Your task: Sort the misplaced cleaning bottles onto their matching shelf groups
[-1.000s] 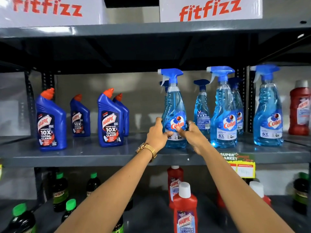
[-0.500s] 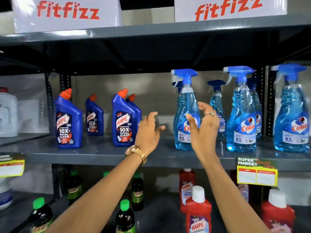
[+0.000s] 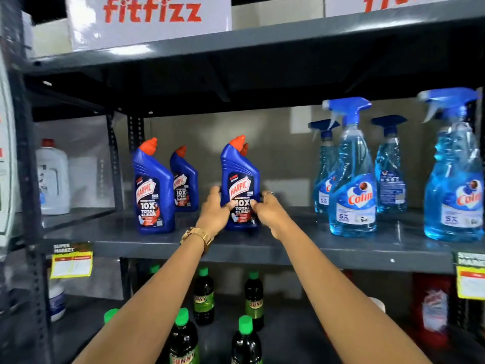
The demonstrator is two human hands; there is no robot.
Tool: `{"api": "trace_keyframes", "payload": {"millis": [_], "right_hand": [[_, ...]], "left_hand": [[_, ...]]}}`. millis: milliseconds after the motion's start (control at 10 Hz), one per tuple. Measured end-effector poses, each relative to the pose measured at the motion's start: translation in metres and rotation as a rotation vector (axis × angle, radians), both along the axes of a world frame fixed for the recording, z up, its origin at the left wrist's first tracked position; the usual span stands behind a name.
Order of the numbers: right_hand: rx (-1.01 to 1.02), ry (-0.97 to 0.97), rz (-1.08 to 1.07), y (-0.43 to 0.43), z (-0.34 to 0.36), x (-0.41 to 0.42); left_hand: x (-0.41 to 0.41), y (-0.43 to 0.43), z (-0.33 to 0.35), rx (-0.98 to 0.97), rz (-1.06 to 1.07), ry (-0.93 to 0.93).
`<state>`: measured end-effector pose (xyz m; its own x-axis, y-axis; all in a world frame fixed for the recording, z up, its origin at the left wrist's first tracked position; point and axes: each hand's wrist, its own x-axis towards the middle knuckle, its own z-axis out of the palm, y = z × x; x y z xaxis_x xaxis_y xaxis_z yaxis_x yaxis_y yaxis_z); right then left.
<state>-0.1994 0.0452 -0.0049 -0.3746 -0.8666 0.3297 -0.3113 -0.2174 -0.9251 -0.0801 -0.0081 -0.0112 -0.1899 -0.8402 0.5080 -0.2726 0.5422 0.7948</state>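
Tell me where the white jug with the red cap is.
The white jug stands far left on the neighbouring shelf bay, beyond the upright post, left of the Harpic bottles.

Glossy blue plastic Harpic bottle [image 3: 240,185] on matt grey metal shelf [image 3: 262,248].

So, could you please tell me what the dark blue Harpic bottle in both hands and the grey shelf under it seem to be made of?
Dark blue Harpic bottle with the orange cap: looks like opaque moulded plastic, glossy, with soft highlights and a printed label. Grey shelf: probably painted sheet metal, with a smooth, faintly reflective surface, a folded front lip and perforated uprights.
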Motion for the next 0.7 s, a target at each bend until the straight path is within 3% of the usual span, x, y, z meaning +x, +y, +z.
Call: {"api": "trace_keyframes", "payload": {"millis": [300, 700], "right_hand": [[-0.119, 0.071, -0.183, -0.007, -0.015, 0.020], [-0.137, 0.017, -0.169, 0.002, -0.017, 0.028]], "left_hand": [[0.018, -0.015, -0.002, 0.005, -0.159, 0.023], [0.018, -0.016, -0.009, -0.029, -0.133, 0.007]]}}
